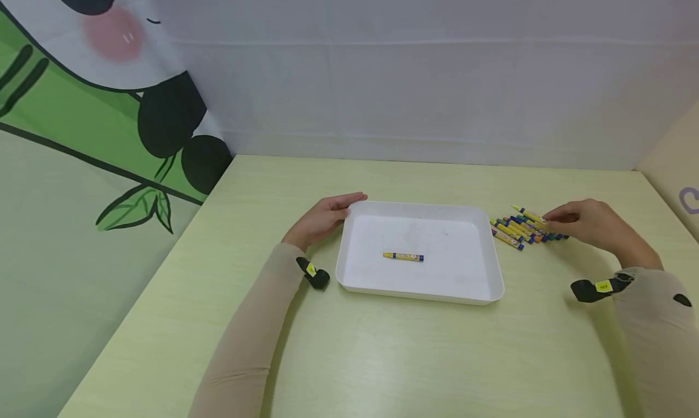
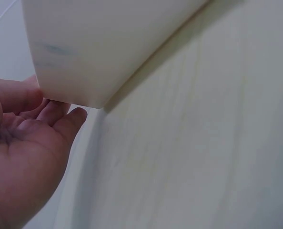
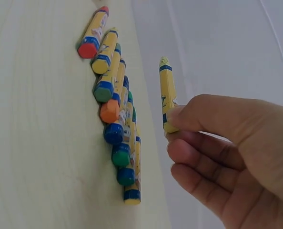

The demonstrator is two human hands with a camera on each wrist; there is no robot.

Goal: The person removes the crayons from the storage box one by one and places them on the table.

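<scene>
My left hand (image 1: 322, 219) holds the far left corner of a shallow white tray (image 1: 448, 233); in the left wrist view its thumb and fingers are at the corner of the tray wall (image 2: 98, 47). One yellow-tipped crayon (image 1: 403, 257) lies crosswise inside the tray. On the right, my right hand (image 1: 597, 227) pinches the blunt end of a pale yellow crayon (image 3: 167, 88) between thumb and fingers, its tip pointing away. That crayon is raised above a slanted row of crayons (image 3: 115, 110), with red, yellow, orange, blue and green ends.
The pale wood-look table (image 1: 382, 351) runs back to a white cloth wall (image 1: 409, 102). A panel with a painted panda and green leaves (image 1: 136, 209) borders its left side. Close beside the tray's right rim lies the crayon row. Small black devices (image 1: 592, 290) sit at both wrists.
</scene>
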